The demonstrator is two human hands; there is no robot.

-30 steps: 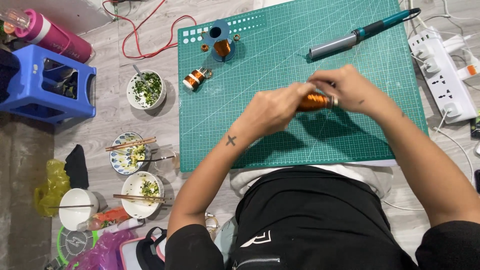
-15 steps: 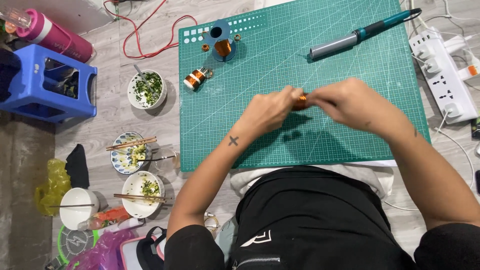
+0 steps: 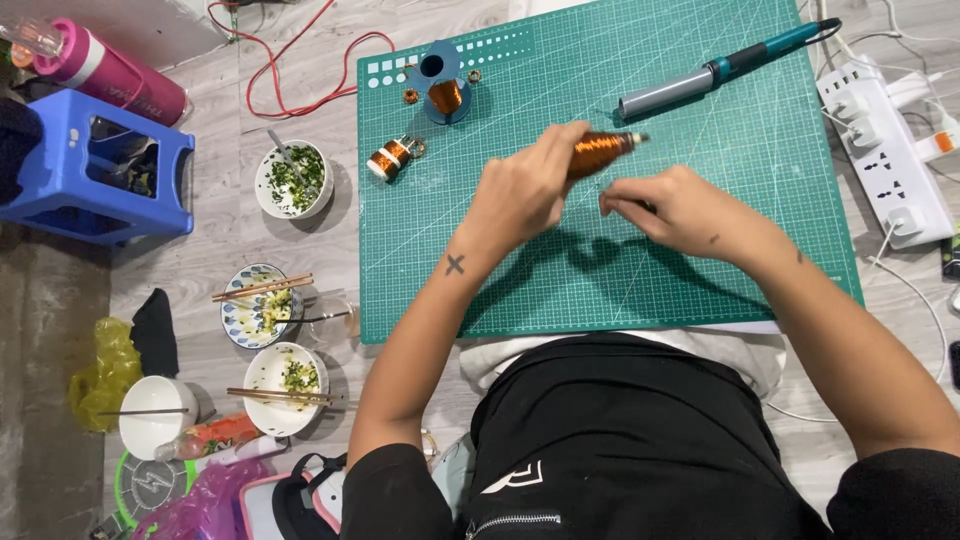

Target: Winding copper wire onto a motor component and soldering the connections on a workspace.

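Since half a second ago my hands have parted and the cylindrical copper-wire coil (image 3: 600,152) has risen toward the far side of the green gridded cutting mat (image 3: 700,270). My left hand (image 3: 520,190) is closed around the coil, above mid-mat. My right hand (image 3: 675,205), just beside it, has fingertips pinched together; anything held is too fine to see. Open mat lies nearer me. A grey-and-teal pen-shaped tool (image 3: 720,70) lies near the far edge. My arms hide part of the mat.

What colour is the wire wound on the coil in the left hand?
Copper-orange, shiny. The coil is gripped by the left hand, seen in the head view.
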